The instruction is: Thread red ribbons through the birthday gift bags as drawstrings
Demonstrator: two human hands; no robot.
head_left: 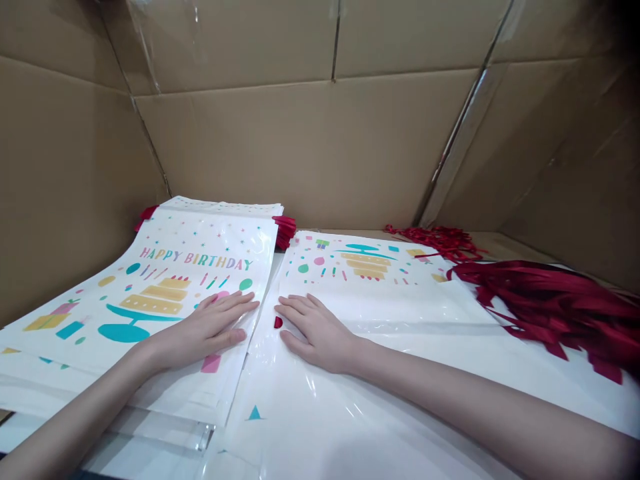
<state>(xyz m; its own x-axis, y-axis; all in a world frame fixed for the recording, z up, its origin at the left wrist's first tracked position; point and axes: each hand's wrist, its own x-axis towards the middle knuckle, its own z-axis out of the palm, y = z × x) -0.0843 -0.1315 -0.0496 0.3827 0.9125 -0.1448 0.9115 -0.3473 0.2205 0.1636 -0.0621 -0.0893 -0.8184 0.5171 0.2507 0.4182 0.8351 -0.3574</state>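
Observation:
My left hand (pixel 207 327) lies flat, fingers stretched, on the right part of a stack of white printed plastic bags (pixel 165 300) marked "HAPPY BIRTHDAY" with a cake picture. Dark red ribbon (pixel 285 231) pokes out at that stack's upper corners. On the right, my right hand (pixel 315 333) rests with spread fingers on a second pile of white plastic bags (pixel 400 333), whose folded-over top shows the cake upside down. A small dark red spot (pixel 278 323) shows just left of my right fingertips. Neither hand grips anything.
Cardboard walls (pixel 300 147) rise at the back and both sides. A heap of dark red ribbons (pixel 545 300) spreads over the right edge of the second pile. Thinner red ribbon strands (pixel 440 241) lie behind it, near the back wall.

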